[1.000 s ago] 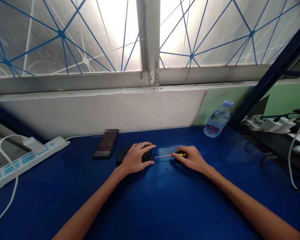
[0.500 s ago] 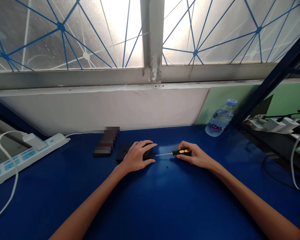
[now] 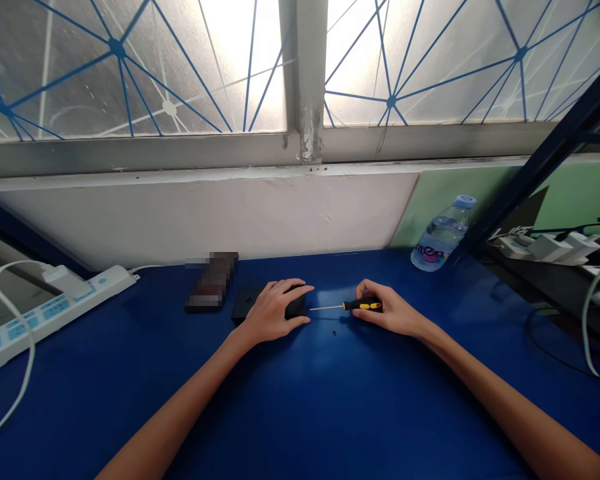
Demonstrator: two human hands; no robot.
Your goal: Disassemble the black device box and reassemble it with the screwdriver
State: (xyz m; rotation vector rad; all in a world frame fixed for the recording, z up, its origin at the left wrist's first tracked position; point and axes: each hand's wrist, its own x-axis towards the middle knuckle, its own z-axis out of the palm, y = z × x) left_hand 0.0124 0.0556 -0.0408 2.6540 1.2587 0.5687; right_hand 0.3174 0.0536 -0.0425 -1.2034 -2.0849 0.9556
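Observation:
My left hand (image 3: 275,310) grips a flat black box (image 3: 243,305) from above, its thumb and fingers around the right end. In my right hand (image 3: 390,310) is a screwdriver (image 3: 363,305) with a black and yellow handle, held by the fingers. The thin shaft lies level and points left, its tip at or very close to the box's right end; contact cannot be made out. A tiny dark piece (image 3: 335,333) lies on the blue table (image 3: 300,413) below the shaft.
Behind and left of the box lies a dark, partly blurred object (image 3: 215,283). A white power strip (image 3: 55,313) with a cable is at the far left. A water bottle (image 3: 440,237) leans at the back right, near a blue post. Chargers and cables are further right.
The view has shifted very slightly. Both hands, the box and the screwdriver look almost the same as before.

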